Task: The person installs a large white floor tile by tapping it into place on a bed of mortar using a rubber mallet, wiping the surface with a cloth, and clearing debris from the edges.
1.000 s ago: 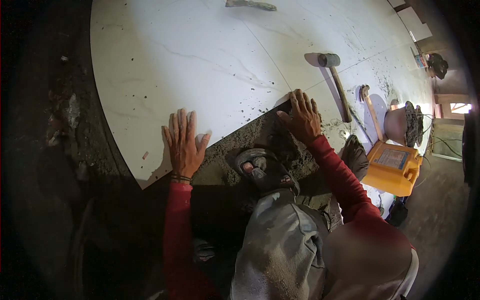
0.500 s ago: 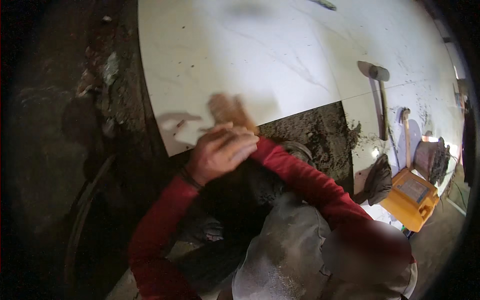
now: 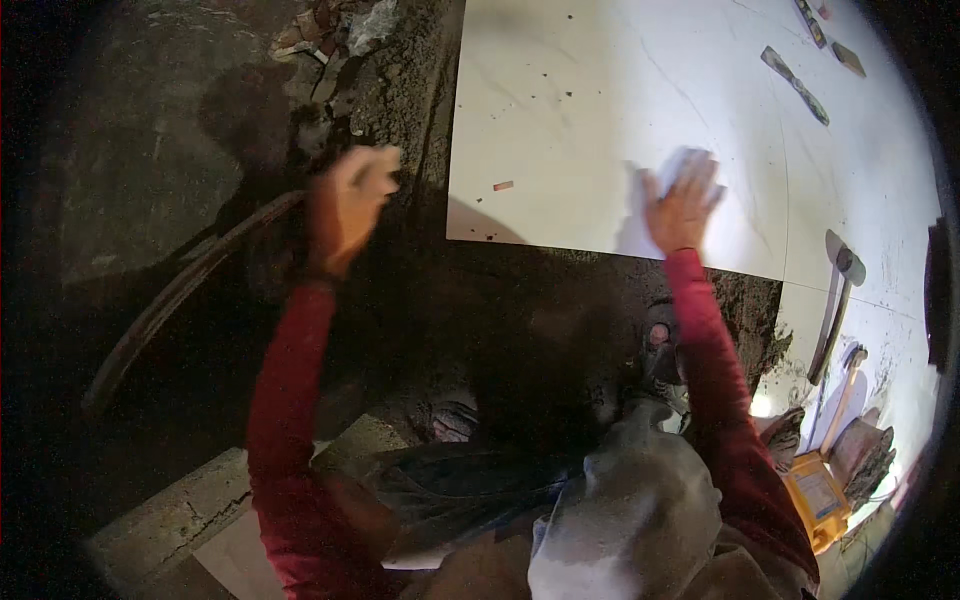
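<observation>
A large white tile (image 3: pixel 560 130) with faint grey veins lies in front of me, and dark crumbs dot its left part. Over its right part my right hand (image 3: pixel 683 205) is spread with the fingers apart; whether the palm touches the surface I cannot tell. My left hand (image 3: pixel 345 205) hangs left of the tile's edge above dark ground, its fingers loosely bent, slightly blurred, with nothing seen in them. A small reddish chip (image 3: pixel 503 186) rests near the tile's front left corner. Dark, crumbly soil or mortar (image 3: pixel 745 295) borders the front edge.
On the tiles to the right lie a mallet (image 3: pixel 850 266), a hammer (image 3: pixel 840 408) and a yellow case (image 3: pixel 815 500). Farther off is a narrow, flat, mottled piece (image 3: pixel 795 85). A curved hose or pipe (image 3: pixel 170 300) runs along the left ground, and a pale slab (image 3: pixel 180 510) lies nearer.
My hands were together over the tile's front left corner. They have parted, the left going out past the tile's edge, the right onto the tile. The view has shifted too.
</observation>
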